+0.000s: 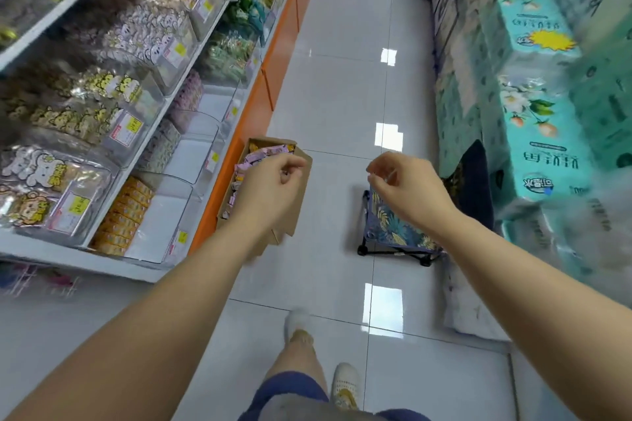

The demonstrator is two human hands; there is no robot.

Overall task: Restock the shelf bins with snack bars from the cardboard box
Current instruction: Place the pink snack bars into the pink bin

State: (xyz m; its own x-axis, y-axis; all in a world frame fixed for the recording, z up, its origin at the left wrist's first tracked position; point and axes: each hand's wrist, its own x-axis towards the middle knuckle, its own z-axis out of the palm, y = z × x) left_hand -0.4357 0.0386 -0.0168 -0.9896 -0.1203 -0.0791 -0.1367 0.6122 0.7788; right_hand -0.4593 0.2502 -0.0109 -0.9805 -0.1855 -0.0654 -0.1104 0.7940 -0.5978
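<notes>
Standing on the floor (342,96) against the orange shelf base (273,55), the cardboard box (295,215) is filled with pink snack bars (266,152). The left hand (270,184) and right hand (407,184) are held loosely curled; nothing is gripped.

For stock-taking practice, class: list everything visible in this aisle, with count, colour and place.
Cardboard box: one, brown, floor by the orange shelf base.
Snack bars: many, pink, inside the box.
Shelf bins: several, clear, left shelves.
Folding stool: one, blue leaf print, floor right of box.
Packs: stacked, teal, right side.
Shoes: two, white, bottom centre.
Left hand: over the box, loosely curled, nothing visible held.
Right hand: over the stool, loosely curled, nothing visible held.
</notes>
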